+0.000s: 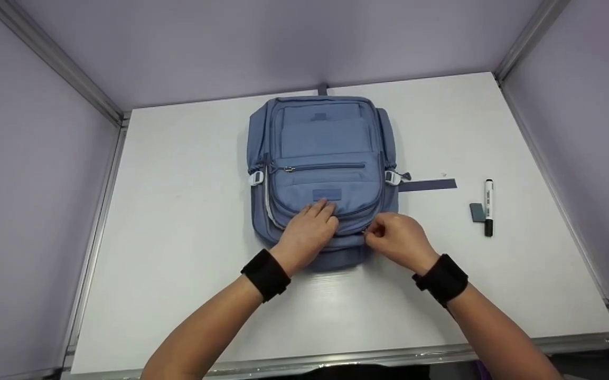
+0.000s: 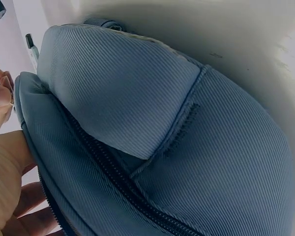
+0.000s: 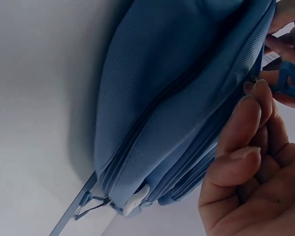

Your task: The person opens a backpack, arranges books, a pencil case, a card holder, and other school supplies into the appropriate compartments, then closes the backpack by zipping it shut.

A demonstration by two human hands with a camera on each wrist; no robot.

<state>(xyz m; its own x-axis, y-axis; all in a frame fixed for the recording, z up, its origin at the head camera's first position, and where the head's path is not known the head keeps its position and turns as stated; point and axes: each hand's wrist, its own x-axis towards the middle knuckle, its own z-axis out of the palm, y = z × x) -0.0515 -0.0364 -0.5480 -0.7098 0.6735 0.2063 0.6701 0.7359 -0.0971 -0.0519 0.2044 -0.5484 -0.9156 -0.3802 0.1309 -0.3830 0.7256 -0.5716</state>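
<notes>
A blue backpack (image 1: 322, 138) lies on the white table with its front pockets facing up and its top toward the back wall. My left hand (image 1: 307, 232) rests on the lower front pocket, fingers extended just below the label patch (image 1: 327, 195). At the pocket's lower right edge, my right hand (image 1: 402, 237) pinches a zipper pull between thumb and index finger. Its blue loop (image 3: 288, 81) sticks out past the fingertips in the right wrist view. The left wrist view shows a dark zipper (image 2: 113, 169) curving along the bag's side.
To the right lie a white marker (image 1: 488, 203) with a black cap and a small dark green rectangular piece (image 1: 477, 212). A dark strap (image 1: 431, 184) extends from the bag's right side. Grey-framed panels (image 1: 35, 184) enclose the table's back and sides.
</notes>
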